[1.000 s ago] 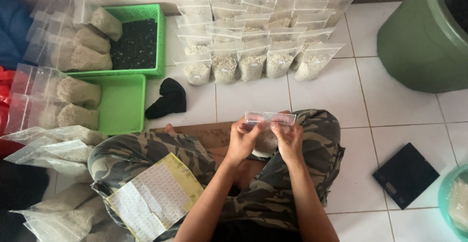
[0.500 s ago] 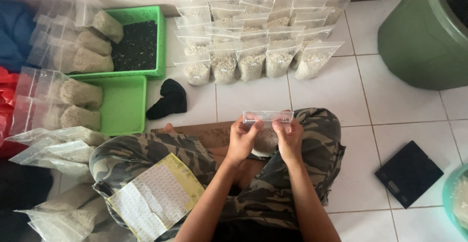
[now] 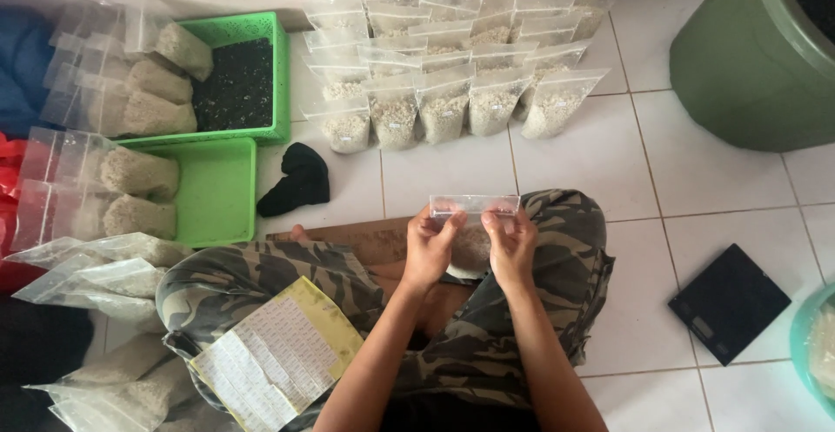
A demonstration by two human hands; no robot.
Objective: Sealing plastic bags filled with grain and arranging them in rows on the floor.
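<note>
Left of the grip, filled bags (image 3: 130, 175) crowd green trays (image 3: 213, 190); both hands, left hand (image 3: 428, 245) and right hand (image 3: 511, 242), pinch one bag (image 3: 474, 223) at its top, seemingly sealing it. Ahead, many bags stand done (image 3: 452, 93).

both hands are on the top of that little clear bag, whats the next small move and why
Probably slide the pinching fingers along the top strip to press it shut. The left hand and right hand each grip an upper corner of the clear bag, its pale grainy fill hangs below, and rows of filled bags lie ahead on the tiled floor.
</note>
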